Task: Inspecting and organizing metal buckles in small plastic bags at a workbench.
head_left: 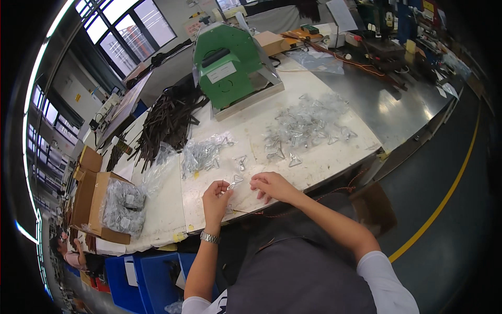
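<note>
My left hand [215, 203], with a metal watch band at the wrist, pinches a small shiny metal fitting with a triangular loop [236, 181] just above the white tabletop. Right beside it my right hand [273, 187] hovers with fingers bent and apart, and nothing shows in them. A similar metal fitting [241, 163] lies alone on the table beyond the left hand. Farther back, a loose pile of triangular metal fittings and clear plastic bags [308, 125] spreads to the right. To the left lies a smaller heap of bagged fittings [201, 155].
At the back of the table [209, 220] stands a green machine [227, 70]. Dark strips [170, 118] are heaped left of it. An open carton [102, 206] with bagged parts sits at the left edge, above blue bins [151, 282]. Another person [73, 256] works far left.
</note>
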{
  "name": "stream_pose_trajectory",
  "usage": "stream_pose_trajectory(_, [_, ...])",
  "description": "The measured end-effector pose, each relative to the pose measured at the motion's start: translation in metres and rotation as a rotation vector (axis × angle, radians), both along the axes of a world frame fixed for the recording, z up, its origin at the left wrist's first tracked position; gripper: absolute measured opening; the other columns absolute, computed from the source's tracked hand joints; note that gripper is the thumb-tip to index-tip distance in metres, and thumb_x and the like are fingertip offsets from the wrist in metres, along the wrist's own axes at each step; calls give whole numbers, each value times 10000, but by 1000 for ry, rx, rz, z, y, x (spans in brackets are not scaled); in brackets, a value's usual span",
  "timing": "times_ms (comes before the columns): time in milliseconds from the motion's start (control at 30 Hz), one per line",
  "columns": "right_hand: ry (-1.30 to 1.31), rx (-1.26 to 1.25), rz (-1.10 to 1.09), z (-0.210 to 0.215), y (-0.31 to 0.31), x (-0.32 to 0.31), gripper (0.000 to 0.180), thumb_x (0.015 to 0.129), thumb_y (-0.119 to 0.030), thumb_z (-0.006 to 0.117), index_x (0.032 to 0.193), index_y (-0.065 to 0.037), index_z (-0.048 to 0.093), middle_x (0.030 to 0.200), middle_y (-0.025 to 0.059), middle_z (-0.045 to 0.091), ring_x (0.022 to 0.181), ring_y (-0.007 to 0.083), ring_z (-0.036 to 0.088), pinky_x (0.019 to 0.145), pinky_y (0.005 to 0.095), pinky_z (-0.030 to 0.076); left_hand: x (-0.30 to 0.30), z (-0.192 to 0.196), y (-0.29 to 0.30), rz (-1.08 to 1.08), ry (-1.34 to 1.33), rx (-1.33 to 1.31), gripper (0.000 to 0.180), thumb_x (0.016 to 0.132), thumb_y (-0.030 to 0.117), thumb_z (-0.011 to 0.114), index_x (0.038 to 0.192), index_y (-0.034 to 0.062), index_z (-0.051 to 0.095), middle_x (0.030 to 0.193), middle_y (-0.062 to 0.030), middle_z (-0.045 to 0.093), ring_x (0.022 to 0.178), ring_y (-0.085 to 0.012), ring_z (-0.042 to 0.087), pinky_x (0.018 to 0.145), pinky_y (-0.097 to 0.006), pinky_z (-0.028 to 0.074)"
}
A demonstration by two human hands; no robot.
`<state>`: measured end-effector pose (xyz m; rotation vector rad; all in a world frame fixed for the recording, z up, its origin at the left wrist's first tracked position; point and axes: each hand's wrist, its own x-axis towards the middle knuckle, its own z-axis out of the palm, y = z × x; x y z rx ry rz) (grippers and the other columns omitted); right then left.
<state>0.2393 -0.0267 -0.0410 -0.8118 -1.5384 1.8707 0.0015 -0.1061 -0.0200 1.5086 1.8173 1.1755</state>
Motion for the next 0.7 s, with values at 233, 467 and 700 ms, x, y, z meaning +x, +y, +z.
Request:
stream_pose_trajectory(233, [61, 30, -136, -4, -3, -2, 289, 1025, -237, 708, 1170, 11, 737, 919, 56, 758, 746, 107, 699, 558, 254, 551, 45, 16, -16, -152, -96, 166, 247, 932, 8, 757, 1171, 9, 696, 982, -11, 715, 727, -28, 572, 596, -190, 424])
stream_pose_trajectory(467, [23, 74, -162, 18, 0, -2, 219, 1040, -215, 697, 1108, -15, 752, 908, 24, 763, 753, 80, 681, 593, 220, 518, 33, 16, 2, -180, -646, 0, 277, 1044, 177, 693, 1253, -5, 692, 866, 21, 651, 576, -19, 463, 487, -209, 345])
stream_pose_trajectory(700, [-2, 129, -95, 24, 10, 7, 187, 1054, -197, 677, 1023, -23, 738, 831, 4, 723, 704, 71, 657, 619, 219, 522, 20, 3, 20, -401, -919, -164, 318, 1044, 230, 711, 1265, 2, 693, 802, 34, 607, 542, -17, 411, 475, -213, 293])
